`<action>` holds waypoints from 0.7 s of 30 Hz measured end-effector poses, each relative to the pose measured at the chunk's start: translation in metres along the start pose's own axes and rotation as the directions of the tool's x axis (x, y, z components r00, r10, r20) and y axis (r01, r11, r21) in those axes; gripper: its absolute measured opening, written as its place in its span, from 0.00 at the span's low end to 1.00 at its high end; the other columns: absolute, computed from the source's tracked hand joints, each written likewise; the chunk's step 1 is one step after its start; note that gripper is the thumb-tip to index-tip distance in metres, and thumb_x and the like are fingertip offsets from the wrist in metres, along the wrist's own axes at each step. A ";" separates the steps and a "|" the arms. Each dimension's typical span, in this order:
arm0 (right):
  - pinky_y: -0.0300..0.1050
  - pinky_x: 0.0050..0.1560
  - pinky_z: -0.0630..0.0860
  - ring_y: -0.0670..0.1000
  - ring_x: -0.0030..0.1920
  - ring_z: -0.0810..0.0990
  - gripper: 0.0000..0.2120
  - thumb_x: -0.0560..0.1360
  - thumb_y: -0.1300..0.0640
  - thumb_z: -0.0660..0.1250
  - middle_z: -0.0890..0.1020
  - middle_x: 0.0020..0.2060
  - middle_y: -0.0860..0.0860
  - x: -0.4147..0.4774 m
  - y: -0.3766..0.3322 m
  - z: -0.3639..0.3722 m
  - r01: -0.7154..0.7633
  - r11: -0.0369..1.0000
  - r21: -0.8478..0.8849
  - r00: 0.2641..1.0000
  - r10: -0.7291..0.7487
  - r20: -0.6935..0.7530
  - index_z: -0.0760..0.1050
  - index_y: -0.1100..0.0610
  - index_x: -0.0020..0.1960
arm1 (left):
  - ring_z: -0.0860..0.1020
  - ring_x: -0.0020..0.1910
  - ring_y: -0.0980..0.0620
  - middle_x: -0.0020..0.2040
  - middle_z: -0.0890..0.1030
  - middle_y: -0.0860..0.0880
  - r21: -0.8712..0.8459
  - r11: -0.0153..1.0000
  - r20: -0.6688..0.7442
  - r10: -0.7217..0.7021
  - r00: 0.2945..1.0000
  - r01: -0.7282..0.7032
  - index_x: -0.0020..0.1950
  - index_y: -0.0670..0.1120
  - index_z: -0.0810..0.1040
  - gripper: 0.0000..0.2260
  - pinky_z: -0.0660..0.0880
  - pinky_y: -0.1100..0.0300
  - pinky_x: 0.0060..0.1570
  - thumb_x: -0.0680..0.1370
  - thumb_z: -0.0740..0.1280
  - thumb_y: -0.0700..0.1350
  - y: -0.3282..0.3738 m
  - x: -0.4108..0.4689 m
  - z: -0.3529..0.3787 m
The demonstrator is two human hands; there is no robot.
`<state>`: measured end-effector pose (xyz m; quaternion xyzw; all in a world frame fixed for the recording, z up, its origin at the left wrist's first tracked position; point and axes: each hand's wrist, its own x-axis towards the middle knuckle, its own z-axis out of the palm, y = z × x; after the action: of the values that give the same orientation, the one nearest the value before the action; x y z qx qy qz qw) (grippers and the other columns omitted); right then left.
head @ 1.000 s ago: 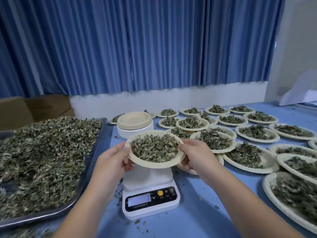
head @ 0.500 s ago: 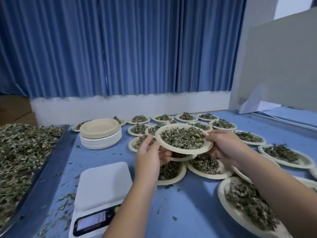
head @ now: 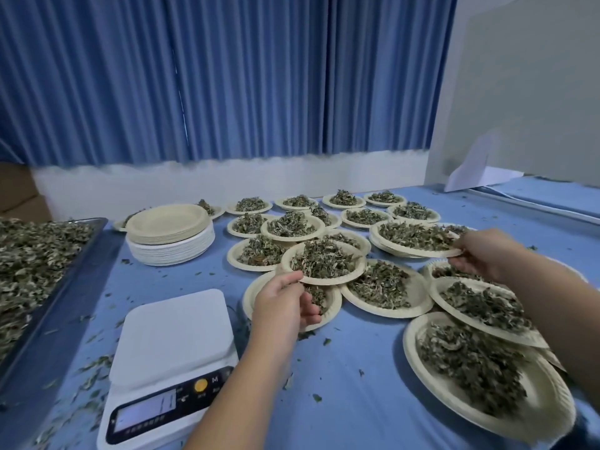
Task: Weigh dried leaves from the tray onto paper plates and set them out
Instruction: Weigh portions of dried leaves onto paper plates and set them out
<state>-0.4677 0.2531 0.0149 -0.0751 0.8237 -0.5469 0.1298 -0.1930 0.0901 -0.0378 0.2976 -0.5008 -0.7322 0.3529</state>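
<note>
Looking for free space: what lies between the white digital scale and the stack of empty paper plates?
Head view: only blue tablecloth with scattered leaf crumbs between white digital scale and stack of empty paper plates.

A table (head: pixel 350 417) under a blue cloth is carrying everything. A metal tray (head: pixel 61 293) heaped with dried leaves (head: pixel 29 254) is sitting at its left edge. Beside it a stack of empty paper plates (head: pixel 168 222) is standing, with a white digital scale (head: pixel 172 339) nearer. Many leaf-filled paper plates (head: pixel 420 300), some overlapping, are crowding the right side. Leaf crumbs (head: pixel 91 365) are lying scattered about.
</note>
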 end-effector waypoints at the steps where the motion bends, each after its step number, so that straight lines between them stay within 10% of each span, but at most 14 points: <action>1: 0.35 0.19 0.71 0.50 0.17 0.72 0.08 0.78 0.68 0.58 0.76 0.20 0.59 0.002 0.000 0.003 -0.009 1.000 -0.026 1.000 0.010 0.007 0.70 0.69 0.41 | 0.74 0.25 0.52 0.31 0.74 0.46 0.000 1.000 -0.003 0.006 1.000 -0.006 0.53 0.46 0.78 0.13 0.76 0.58 0.27 0.79 0.57 0.33 0.000 0.000 -0.001; 21: 0.45 0.33 0.79 0.54 0.26 0.80 0.20 0.80 0.59 0.61 0.84 0.36 0.64 0.000 -0.004 0.007 -0.096 0.989 -0.110 0.992 0.103 0.068 0.61 0.67 0.67 | 0.75 0.26 0.52 0.29 0.75 0.48 -0.040 0.998 -0.005 0.048 0.999 -0.048 0.53 0.45 0.79 0.11 0.77 0.57 0.28 0.79 0.60 0.34 0.010 -0.007 -0.007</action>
<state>-0.4656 0.2452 0.0165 -0.0607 0.8490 -0.4919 0.1829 -0.1816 0.0898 -0.0299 0.2801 -0.4923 -0.7327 0.3772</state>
